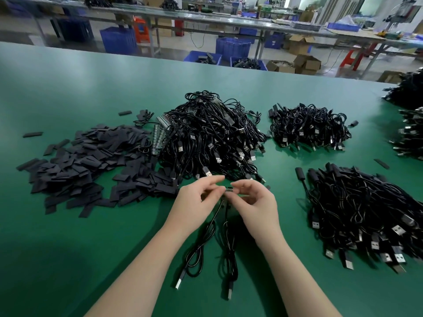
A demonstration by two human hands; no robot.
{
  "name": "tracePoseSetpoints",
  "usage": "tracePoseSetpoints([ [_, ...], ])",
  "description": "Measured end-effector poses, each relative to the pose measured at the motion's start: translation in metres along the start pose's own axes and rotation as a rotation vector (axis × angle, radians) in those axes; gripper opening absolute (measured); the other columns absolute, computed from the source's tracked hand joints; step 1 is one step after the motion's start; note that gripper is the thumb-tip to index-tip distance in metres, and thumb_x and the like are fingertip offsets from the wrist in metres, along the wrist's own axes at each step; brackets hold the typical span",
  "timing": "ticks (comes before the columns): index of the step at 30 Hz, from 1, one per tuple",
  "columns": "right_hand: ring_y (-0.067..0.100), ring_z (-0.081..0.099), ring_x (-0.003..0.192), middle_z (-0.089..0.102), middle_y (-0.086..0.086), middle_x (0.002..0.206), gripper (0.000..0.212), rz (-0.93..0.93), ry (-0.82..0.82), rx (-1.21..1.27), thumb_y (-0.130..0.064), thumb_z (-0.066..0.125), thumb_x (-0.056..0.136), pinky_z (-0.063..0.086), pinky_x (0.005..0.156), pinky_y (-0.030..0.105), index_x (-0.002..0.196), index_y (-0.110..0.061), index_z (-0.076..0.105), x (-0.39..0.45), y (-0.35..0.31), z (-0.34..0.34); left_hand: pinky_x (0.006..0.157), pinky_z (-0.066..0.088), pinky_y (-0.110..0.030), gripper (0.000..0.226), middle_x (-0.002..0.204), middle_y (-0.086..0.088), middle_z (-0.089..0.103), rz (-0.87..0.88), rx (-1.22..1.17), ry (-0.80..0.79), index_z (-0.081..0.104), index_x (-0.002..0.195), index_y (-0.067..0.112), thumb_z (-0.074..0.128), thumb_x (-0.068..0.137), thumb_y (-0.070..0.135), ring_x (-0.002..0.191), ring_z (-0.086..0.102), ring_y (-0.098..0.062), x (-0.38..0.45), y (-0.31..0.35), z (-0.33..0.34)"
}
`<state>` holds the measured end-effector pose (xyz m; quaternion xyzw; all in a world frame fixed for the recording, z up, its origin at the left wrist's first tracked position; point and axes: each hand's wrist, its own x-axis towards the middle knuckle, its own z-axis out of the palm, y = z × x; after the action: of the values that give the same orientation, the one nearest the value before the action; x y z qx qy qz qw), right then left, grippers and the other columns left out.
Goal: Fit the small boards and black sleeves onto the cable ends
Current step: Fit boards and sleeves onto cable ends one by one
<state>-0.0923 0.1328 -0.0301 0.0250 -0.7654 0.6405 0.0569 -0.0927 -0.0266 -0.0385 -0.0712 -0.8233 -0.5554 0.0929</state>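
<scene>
My left hand (pixel 196 202) and my right hand (pixel 254 200) meet above the green table, pinching a small board (pixel 229 190) between their fingertips. Two black USB cables (pixel 201 245) hang from the hands and trail toward me, their plugs lying near the front. A heap of flat black sleeves (pixel 87 165) lies to the left. A big pile of loose black cables (pixel 212 138) sits straight ahead, with strips of small boards (pixel 160 136) at its left edge.
Further cable piles lie at centre right (pixel 309 126), at right (pixel 366 209) and at the far right edge (pixel 409 133). Single sleeves are scattered on the green table (pixel 68 248). Beyond its far edge stand blue crates, cardboard boxes and other workbenches.
</scene>
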Motion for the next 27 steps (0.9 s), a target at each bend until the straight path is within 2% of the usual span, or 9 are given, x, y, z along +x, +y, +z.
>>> tracePoseSetpoints([
  [3, 0.004, 0.066, 0.069, 0.071, -0.013, 0.082, 0.027, -0.005, 0.048, 0.098, -0.007, 0.078, 0.082, 0.053, 0.067, 0.017, 0.089, -0.033, 0.072, 0.0002, -0.0012, -0.001, 0.081, 0.051, -0.015, 0.026, 0.092, 0.02, 0.071, 0.022, -0.045, -0.033, 0.066, 0.101, 0.05, 0.07, 0.089, 0.027, 0.089, 0.066, 0.003, -0.0013, 0.0051, 0.0023],
  [6, 0.005, 0.069, 0.075, 0.075, -0.009, 0.083, 0.02, 0.036, 0.021, 0.084, -0.016, 0.077, 0.085, 0.056, 0.074, 0.021, 0.096, -0.032, 0.074, -0.0008, -0.0014, 0.0008, 0.076, 0.051, -0.013, 0.031, 0.089, 0.019, 0.072, 0.018, -0.085, -0.019, 0.07, 0.093, 0.048, 0.073, 0.086, 0.019, 0.084, 0.067, 0.0, -0.0004, 0.0056, 0.0008],
  [9, 0.003, 0.069, 0.075, 0.076, -0.011, 0.079, 0.006, 0.051, 0.012, -0.014, -0.023, 0.077, 0.085, 0.053, 0.072, 0.02, 0.085, -0.03, 0.078, -0.0017, -0.0008, 0.0005, 0.075, 0.051, -0.012, 0.03, 0.088, 0.018, 0.073, -0.029, -0.129, 0.007, 0.073, 0.09, 0.041, 0.076, 0.082, 0.013, 0.084, 0.068, 0.0, -0.0003, 0.0042, 0.0005],
  [12, 0.004, 0.069, 0.074, 0.075, -0.013, 0.077, 0.008, 0.007, 0.038, -0.054, -0.022, 0.076, 0.085, 0.051, 0.069, 0.016, 0.081, -0.029, 0.077, -0.0021, -0.0003, 0.0009, 0.072, 0.051, -0.009, 0.029, 0.082, 0.018, 0.074, -0.091, -0.16, 0.05, 0.071, 0.084, 0.042, 0.08, 0.079, 0.015, 0.08, 0.07, 0.001, -0.0014, 0.0046, 0.0029],
  [16, 0.005, 0.069, 0.074, 0.075, -0.01, 0.078, 0.006, 0.022, 0.032, -0.023, -0.02, 0.077, 0.085, 0.054, 0.071, 0.019, 0.083, -0.026, 0.077, -0.0024, 0.0003, 0.0024, 0.069, 0.049, -0.007, 0.026, 0.079, 0.021, 0.073, -0.128, -0.17, 0.062, 0.07, 0.081, 0.039, 0.08, 0.079, 0.015, 0.077, 0.069, 0.004, -0.0005, 0.0051, 0.0047],
  [19, 0.002, 0.066, 0.068, 0.075, -0.009, 0.076, 0.005, 0.053, 0.012, -0.003, -0.021, 0.078, 0.084, 0.054, 0.069, 0.021, 0.083, -0.026, 0.077, -0.0006, 0.0005, -0.0004, 0.068, 0.048, -0.005, 0.02, 0.079, 0.026, 0.071, -0.156, -0.163, 0.029, 0.071, 0.087, 0.036, 0.078, 0.081, 0.019, 0.076, 0.067, 0.007, 0.0009, 0.0054, 0.0023],
  [23, 0.0, 0.064, 0.064, 0.074, -0.01, 0.072, 0.009, 0.057, 0.006, 0.005, -0.021, 0.08, 0.082, 0.051, 0.065, 0.016, 0.079, -0.028, 0.075, 0.0008, 0.0008, -0.0014, 0.07, 0.049, -0.007, 0.023, 0.082, 0.023, 0.072, -0.149, -0.174, 0.01, 0.07, 0.085, 0.038, 0.078, 0.082, 0.017, 0.078, 0.068, 0.004, 0.0013, 0.0055, 0.0018],
  [27, 0.003, 0.066, 0.067, 0.074, -0.009, 0.073, 0.008, 0.06, 0.029, -0.003, -0.022, 0.08, 0.083, 0.052, 0.067, 0.019, 0.078, -0.027, 0.076, -0.0002, 0.0023, 0.0, 0.072, 0.05, -0.008, 0.023, 0.083, 0.021, 0.073, -0.156, -0.174, 0.004, 0.07, 0.085, 0.037, 0.078, 0.081, 0.016, 0.08, 0.07, 0.002, 0.0009, 0.0057, 0.0021],
])
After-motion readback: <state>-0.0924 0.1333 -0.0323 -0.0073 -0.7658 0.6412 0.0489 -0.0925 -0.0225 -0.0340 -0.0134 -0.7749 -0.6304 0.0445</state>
